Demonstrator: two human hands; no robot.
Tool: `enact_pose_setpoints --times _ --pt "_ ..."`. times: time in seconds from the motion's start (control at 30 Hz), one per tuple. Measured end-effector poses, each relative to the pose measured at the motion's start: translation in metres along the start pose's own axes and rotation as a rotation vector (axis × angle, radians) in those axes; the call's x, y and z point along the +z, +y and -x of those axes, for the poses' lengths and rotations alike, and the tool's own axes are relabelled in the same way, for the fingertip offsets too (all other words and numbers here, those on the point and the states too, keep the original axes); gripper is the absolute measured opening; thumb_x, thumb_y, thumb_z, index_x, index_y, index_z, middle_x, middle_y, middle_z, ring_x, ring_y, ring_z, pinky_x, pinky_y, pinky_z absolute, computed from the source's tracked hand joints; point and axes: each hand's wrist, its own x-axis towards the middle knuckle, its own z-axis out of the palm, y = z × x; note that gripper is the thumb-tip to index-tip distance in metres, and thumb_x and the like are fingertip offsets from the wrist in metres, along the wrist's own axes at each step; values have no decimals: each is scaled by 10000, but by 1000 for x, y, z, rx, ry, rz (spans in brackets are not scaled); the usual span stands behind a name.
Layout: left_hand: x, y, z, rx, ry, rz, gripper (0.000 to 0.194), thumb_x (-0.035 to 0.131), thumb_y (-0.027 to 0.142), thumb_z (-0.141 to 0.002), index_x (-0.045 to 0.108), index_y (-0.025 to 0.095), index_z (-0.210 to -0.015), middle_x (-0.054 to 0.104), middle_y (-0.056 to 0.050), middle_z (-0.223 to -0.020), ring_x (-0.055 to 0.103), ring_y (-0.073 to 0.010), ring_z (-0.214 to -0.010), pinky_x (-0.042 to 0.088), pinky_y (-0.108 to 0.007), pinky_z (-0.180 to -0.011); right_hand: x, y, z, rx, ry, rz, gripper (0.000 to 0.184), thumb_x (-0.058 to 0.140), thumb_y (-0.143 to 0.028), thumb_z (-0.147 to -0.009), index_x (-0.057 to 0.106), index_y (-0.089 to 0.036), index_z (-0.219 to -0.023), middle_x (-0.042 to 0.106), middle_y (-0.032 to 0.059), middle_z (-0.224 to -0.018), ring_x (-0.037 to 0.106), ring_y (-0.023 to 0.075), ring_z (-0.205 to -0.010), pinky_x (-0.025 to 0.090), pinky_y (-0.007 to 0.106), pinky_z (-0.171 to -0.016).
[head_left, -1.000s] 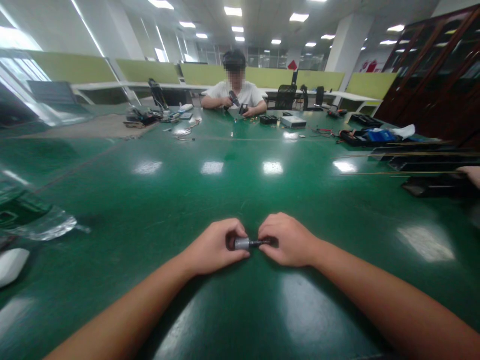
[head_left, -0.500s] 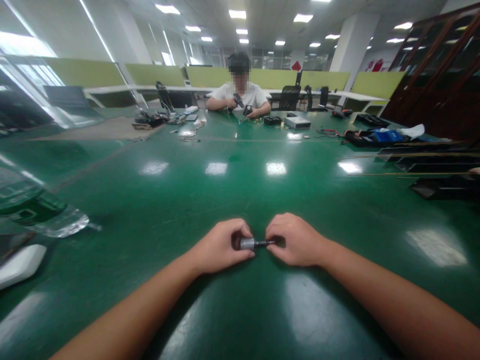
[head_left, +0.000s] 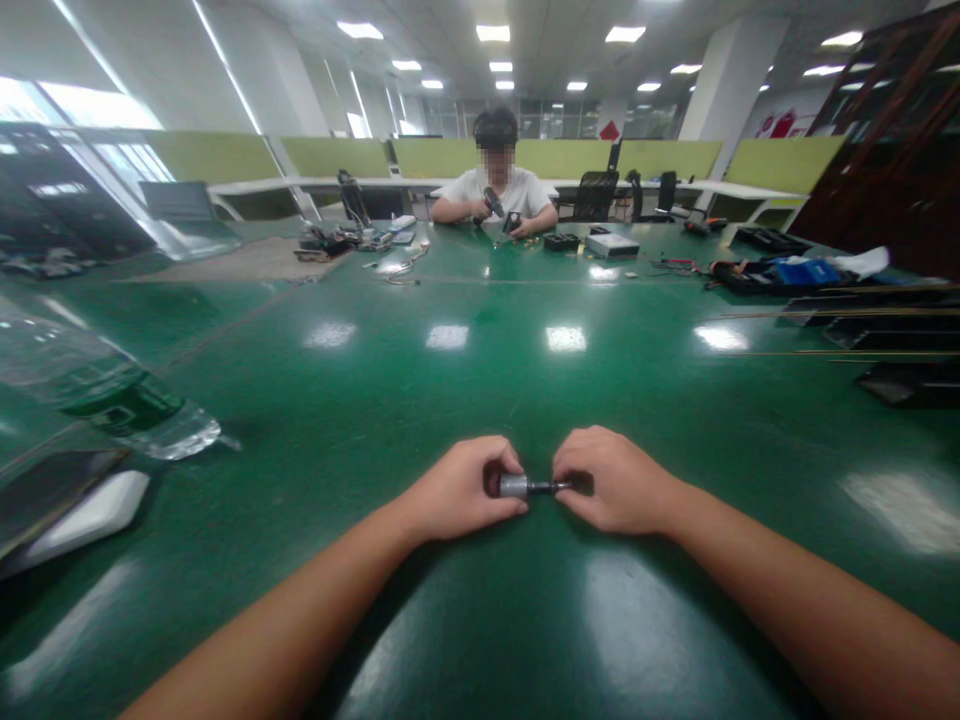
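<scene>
While I look down through the head camera, both hands sit close together over the near part of the green table (head_left: 480,390), with one small part running between them. At the left hand (head_left: 466,487), I see thumb and fingers bent into a C and clamped on a grey cylinder (head_left: 514,486): forefinger along its upper side, thumb along its lower side, a dark hollow showing back toward the palm. From the right end of that cylinder a thin dark shaft (head_left: 540,487) reaches across to the right hand (head_left: 616,480), where I have thumb and forefinger pinched together on its far end, the other fingers folded in behind. The two hands do not touch; only the shaft and the cylinder's end show in the gap. I cannot tell whether the part rests on the table or is held just above it. Well off to the left I make out a clear bottle (head_left: 124,405) with a green label, and nearer me a white object (head_left: 94,515) beside a dark flat item (head_left: 60,485). Across the table, a co-worker in a white shirt (head_left: 459,188) grips a dark drill-like tool (head_left: 493,202) and a small dark block (head_left: 512,222).
</scene>
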Motion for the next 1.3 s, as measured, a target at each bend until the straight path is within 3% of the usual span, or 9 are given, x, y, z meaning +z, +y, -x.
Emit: enact_pose_setpoints --times 0.7,0.97,1.3 --pt "0 0 0 -2 -21 21 232 811 212 -743 627 156 -872 638 -14 -870 598 -150 -721 464 -248 -639 -12 3 2 63 -74 26 49 722 -188 -772 734 -205 -816 744 28 -885 663 201 -893 487 361 -858" --pt "-1 -2 0 2 -21 12 231 807 215 -746 625 157 -875 642 -13 -873 601 -150 -727 460 -248 -644 -24 4 1 113 -157 70 67 686 -170 -757 737 -196 -792 746 33 -898 665 206 -900 494 349 -871" --pt "-1 -1 0 -3 -7 -11 238 816 215 -736 633 155 -877 628 0 -830 586 -143 -698 445 -241 -626 -19 2 1 91 -127 51 72 689 -195 -781 743 -197 -830 748 31 -928 659 209 -924 490 356 -880"
